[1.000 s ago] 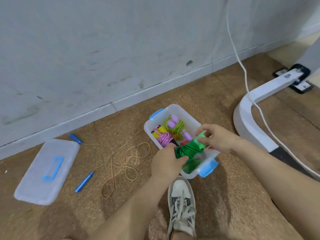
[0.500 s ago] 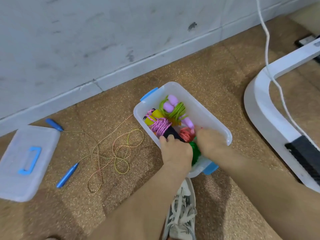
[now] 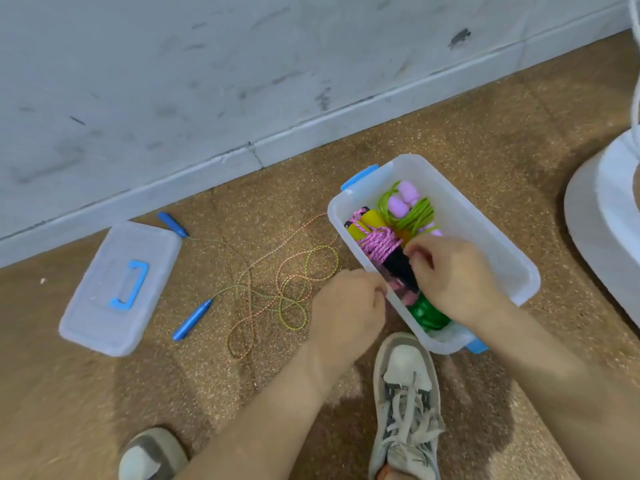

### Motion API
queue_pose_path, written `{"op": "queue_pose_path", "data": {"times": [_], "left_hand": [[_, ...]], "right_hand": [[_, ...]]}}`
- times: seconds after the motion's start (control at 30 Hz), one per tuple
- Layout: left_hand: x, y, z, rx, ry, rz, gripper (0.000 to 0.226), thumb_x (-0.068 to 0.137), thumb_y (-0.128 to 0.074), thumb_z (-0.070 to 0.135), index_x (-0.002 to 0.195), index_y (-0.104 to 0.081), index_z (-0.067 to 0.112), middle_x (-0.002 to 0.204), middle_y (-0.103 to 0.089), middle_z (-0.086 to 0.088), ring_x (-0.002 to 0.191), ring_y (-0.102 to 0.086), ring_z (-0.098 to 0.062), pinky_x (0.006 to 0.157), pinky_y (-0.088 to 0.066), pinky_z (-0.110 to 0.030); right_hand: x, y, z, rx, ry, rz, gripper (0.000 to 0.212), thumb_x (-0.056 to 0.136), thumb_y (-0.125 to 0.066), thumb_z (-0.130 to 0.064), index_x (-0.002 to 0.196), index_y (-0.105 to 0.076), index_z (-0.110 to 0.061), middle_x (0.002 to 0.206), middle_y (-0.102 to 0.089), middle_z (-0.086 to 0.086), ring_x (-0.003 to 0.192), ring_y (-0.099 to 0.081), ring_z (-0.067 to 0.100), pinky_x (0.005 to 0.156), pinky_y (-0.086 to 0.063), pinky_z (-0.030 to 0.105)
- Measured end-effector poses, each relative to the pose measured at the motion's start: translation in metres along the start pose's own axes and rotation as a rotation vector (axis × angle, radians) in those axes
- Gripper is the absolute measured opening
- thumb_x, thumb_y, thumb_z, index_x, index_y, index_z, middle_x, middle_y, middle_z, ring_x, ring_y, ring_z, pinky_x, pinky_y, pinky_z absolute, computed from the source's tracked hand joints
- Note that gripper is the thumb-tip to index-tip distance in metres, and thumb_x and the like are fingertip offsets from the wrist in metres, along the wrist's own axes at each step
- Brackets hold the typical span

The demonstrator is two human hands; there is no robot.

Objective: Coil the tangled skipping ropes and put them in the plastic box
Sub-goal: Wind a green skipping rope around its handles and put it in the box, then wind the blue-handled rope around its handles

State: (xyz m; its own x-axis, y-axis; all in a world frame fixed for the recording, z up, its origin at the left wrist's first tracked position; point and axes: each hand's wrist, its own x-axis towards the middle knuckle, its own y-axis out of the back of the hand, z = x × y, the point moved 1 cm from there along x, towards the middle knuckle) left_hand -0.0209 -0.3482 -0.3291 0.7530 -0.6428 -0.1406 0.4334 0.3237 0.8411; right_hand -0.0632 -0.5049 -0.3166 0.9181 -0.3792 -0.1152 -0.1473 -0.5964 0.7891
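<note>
**Head view: both hands at the plastic box, one rope left on the floor**

Head camera. I look down on a speckled brown floor along a pale wall. The plastic box (image 3: 485, 244) stands open on the floor, just ahead of a white lace-up shoe (image 3: 407, 403).

Contents of the box, as far as I can see them:
- a lime rope with lilac handles (image 3: 412, 213) at the far end;
- a coiled pink rope (image 3: 379, 245) beside it, against yellow and black handles;
- a green rope (image 3: 427, 313) at the near end, partly under the right wrist.

The right hand (image 3: 453, 275) is over the middle of the box. Its fingers are curled down among the ropes, next to the black handle. I cannot tell whether it grips anything.

The left hand (image 3: 348, 306) is at the box's left long wall with its fingers bent at the rim. I cannot tell whether it holds the wall.

A tangled multicoloured rope (image 3: 277, 285) with blue handles (image 3: 192, 318) lies loose on the floor, left of the box. The box lid (image 3: 117, 289), with a blue grip, lies flat further left, beside one of the handles.
</note>
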Motion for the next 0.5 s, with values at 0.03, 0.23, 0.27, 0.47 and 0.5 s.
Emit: {"op": "queue_pose_path", "data": {"times": [0.03, 0.23, 0.27, 0.47, 0.5], "left_hand": [[-0.007, 0.004, -0.023, -0.039, 0.102, 0.028, 0.031, 0.087, -0.039, 0.017, 0.09, -0.069, 0.021, 0.097, -0.067, 0.003, 0.094, -0.059, -0.019, 0.077, -0.048, -0.032], [-0.055, -0.032, -0.138, 0.23, 0.333, -0.385, 0.051, 0.089, -0.051, 0.026, 0.139, -0.042, 0.026, 0.147, -0.038, -0.004, 0.135, -0.036, -0.029, 0.111, -0.035, -0.044], [-0.063, -0.041, -0.149, 0.263, 0.318, -0.434, 0.057, 0.089, -0.053, 0.03, 0.142, -0.033, 0.027, 0.151, -0.032, -0.004, 0.136, -0.034, -0.03, 0.11, -0.035, -0.045], [-0.08, -0.048, -0.157, 0.371, 0.322, -0.459, 0.058, 0.081, -0.062, 0.007, 0.13, -0.031, 0.015, 0.1, -0.059, -0.006, 0.093, -0.059, -0.029, 0.079, -0.049, -0.037], [-0.082, -0.045, -0.155, 0.36, 0.363, -0.506, 0.055, 0.081, -0.063, 0.012, 0.127, -0.034, 0.013, 0.094, -0.063, -0.005, 0.088, -0.062, -0.028, 0.076, -0.049, -0.036]], "right_hand": [[0.001, -0.007, -0.014, 0.096, 0.032, 0.018, 0.018, 0.09, -0.052, -0.009, 0.087, -0.066, -0.019, 0.067, -0.061, -0.004, 0.06, -0.061, 0.013, 0.059, -0.041, 0.021], [0.0, -0.102, -0.057, 0.376, -0.061, -0.464, 0.034, 0.092, -0.042, -0.011, 0.119, -0.059, -0.024, 0.108, -0.067, -0.003, 0.096, -0.064, 0.019, 0.079, -0.052, 0.034], [-0.003, -0.118, -0.059, 0.382, -0.102, -0.567, 0.042, 0.093, -0.04, -0.006, 0.13, -0.052, -0.024, 0.12, -0.063, -0.001, 0.105, -0.061, 0.02, 0.082, -0.05, 0.032], [-0.018, -0.165, -0.056, 0.301, -0.143, -0.834, 0.071, 0.093, -0.037, 0.005, 0.15, -0.021, -0.033, 0.153, -0.035, -0.001, 0.115, -0.055, 0.015, 0.082, -0.049, 0.018], [-0.019, -0.166, -0.059, 0.262, -0.119, -0.842, 0.076, 0.091, -0.037, 0.007, 0.15, -0.018, -0.035, 0.154, -0.034, 0.0, 0.123, -0.052, 0.018, 0.092, -0.048, 0.023]]}}
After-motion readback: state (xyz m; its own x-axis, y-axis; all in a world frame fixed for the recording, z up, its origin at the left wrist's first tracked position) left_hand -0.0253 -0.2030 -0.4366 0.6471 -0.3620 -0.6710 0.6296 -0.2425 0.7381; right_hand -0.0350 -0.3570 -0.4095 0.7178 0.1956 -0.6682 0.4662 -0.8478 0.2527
